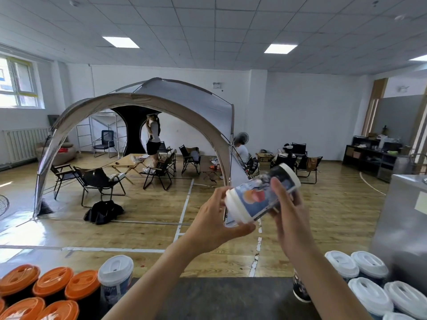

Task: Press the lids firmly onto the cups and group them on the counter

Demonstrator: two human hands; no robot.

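White plastic lids cap both ends of the bundle held up above the bench (219, 296). A printed cup (256, 199) and a dark cup (282, 177) lie tipped on their sides, seemingly base to base, though fingers hide the place where they meet. The printed cup sits in the left grip (212, 220), which clasps its lidded end: the thumb runs under the lid's rim on the near side and the fingers curl over the far side. The dark cup lies in the right grip (291, 218), whose fingers wrap across its body from the near side. Both cups hang in the air, well apart from the bench and right of centre.

The printed cup has a pale blue wall with an orange-red patch and dark line work, and its lid (235, 205) points down and to the left. The dark cup is almost black and blurred, its lid (291, 175) aimed up and to the right, farther off.

Both forearms are bare and rise from the near edge, converging as they go up. The left palm faces right towards the cups, and the back of the right grip faces the camera.

On the bench, orange-lidded cups (53, 282) cluster at the near left. One white-lidded cup (115, 276) stands just beside them on their right. A group of white-lidded cups (369, 280) stands at the near right. A half-hidden cup (300, 289) stands behind the right forearm, its top out of sight.
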